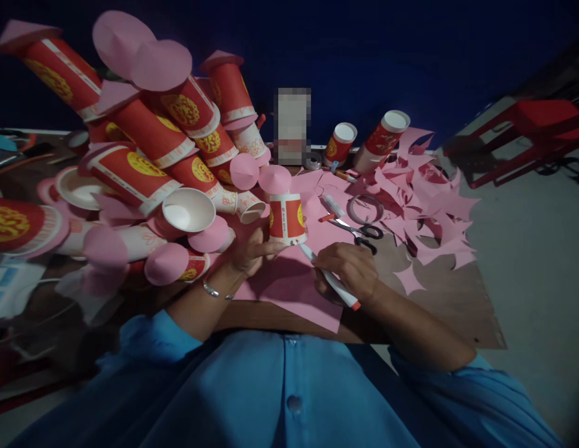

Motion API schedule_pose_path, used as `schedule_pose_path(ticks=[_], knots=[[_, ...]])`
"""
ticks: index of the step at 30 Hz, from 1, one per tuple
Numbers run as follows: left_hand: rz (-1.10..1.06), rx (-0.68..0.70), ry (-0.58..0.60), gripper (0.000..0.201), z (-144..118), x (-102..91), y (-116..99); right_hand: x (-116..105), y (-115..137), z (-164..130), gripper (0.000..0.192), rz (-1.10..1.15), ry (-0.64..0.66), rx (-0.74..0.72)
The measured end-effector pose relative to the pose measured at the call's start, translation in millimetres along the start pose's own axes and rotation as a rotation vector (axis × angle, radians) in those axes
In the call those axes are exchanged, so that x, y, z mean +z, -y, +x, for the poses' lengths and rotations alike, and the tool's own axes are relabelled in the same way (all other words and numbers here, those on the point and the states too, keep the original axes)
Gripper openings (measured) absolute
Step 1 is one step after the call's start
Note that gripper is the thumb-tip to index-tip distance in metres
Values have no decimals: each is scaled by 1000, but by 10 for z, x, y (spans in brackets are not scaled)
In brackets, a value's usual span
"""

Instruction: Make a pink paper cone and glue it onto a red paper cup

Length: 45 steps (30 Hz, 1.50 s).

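Note:
My left hand [252, 250] steadies a red and white paper cup [286, 218] that stands upside down on a sheet of pink paper [296, 287]. A white marker pen with an orange end [331, 278] is gripped in my right hand [350, 269], its tip touching the paper right at the cup's rim. A silver bracelet sits on my left wrist.
A large heap of red paper cups with pink paper lids [144, 155] fills the table's left side. Black scissors [364, 233], a tape roll [364, 208] and another marker [334, 205] lie beyond my right hand. Pink paper scraps [424, 199] cover the right. Two upright cups [380, 140] stand at the back.

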<state>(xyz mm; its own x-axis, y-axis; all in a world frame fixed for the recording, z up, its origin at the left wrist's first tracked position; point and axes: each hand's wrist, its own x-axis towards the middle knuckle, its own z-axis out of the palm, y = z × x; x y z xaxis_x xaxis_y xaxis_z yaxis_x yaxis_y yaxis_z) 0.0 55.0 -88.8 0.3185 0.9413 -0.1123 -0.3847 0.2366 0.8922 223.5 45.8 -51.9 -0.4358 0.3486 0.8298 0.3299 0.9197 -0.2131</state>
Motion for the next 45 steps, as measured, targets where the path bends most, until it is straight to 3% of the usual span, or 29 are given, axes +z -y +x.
schedule_pose_path(ticks=[10,18,25,34,45], knots=[[4,19,6,45,-10,-23,13,40,-22,-59,20,31,-18,-4],[16,72,99,61,15,-28,50,63,-52,-63,21,2,-22,-15],[57,54,112,60,4,-20,41,83,-62,-102,20,-16,3,-1],[27,51,50,66,7,-16,26,75,-42,-65,18,23,3,-5],[18,38,61,68,7,-19,35,-5,37,110,9,50,26,34]])
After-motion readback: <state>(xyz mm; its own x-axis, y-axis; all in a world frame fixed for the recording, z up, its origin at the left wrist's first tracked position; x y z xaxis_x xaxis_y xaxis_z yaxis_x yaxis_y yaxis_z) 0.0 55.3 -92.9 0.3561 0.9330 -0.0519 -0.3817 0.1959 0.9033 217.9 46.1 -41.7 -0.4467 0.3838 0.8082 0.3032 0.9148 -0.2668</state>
